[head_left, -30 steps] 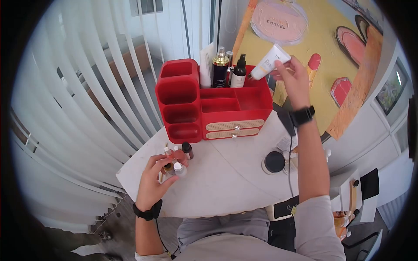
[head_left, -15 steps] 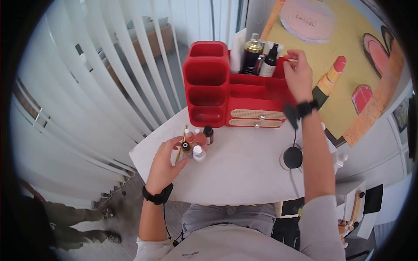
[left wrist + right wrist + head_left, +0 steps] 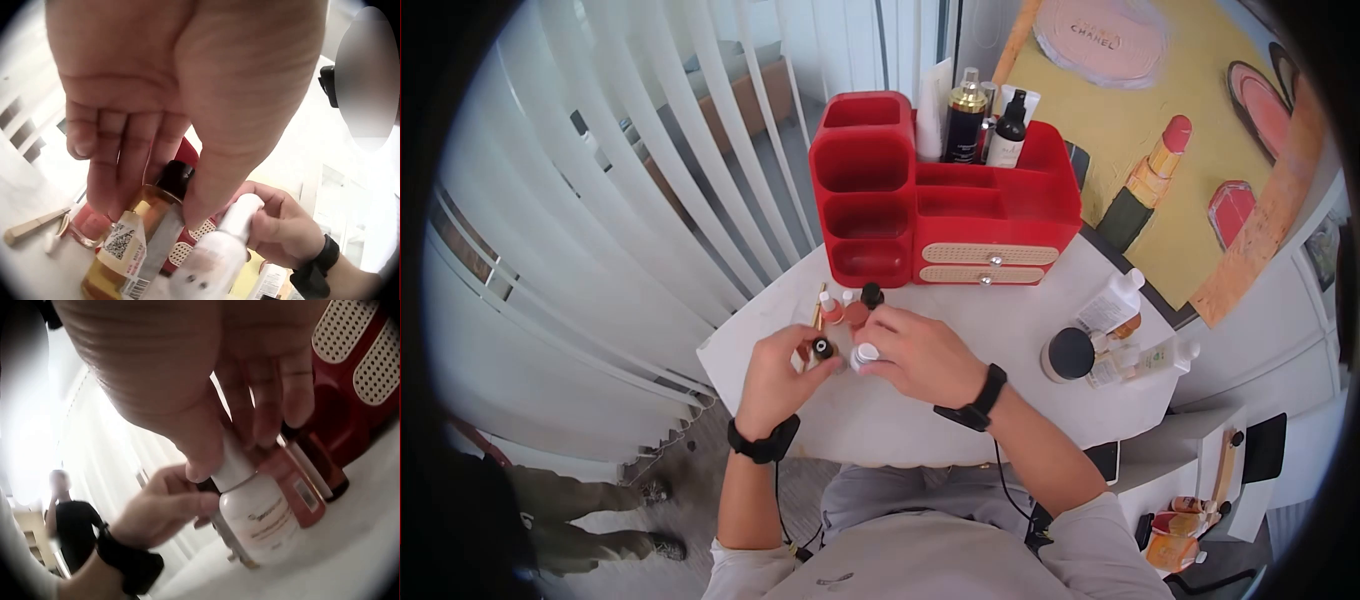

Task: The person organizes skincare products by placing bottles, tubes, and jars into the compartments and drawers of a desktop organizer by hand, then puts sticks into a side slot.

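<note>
A cluster of small bottles [image 3: 847, 308] stands on the white table [image 3: 960, 400] in front of a red organizer [image 3: 945, 205]. My left hand [image 3: 792, 368] grips an amber bottle with a black cap [image 3: 823, 348]; in the left wrist view its fingers [image 3: 119, 181] curl round that amber bottle [image 3: 140, 240]. Beside it, my right hand [image 3: 905, 352] pinches the cap of a small white bottle [image 3: 864, 355]. In the right wrist view the thumb and fingers [image 3: 206, 450] hold the white bottle [image 3: 256, 522] by its neck, with reddish bottles [image 3: 297, 487] just behind it.
Tall bottles [image 3: 965, 120] stand in the organizer's back compartment. At the table's right lie a black-lidded jar [image 3: 1068, 352] and white bottles [image 3: 1112, 300]. Vertical blinds [image 3: 630, 200] hang at the left, past the table's edge. A painted poster [image 3: 1180, 150] leans behind the organizer.
My right hand has left the back of the organizer, where the white tube now stands, and come down onto the white bottle beside my left hand.
</note>
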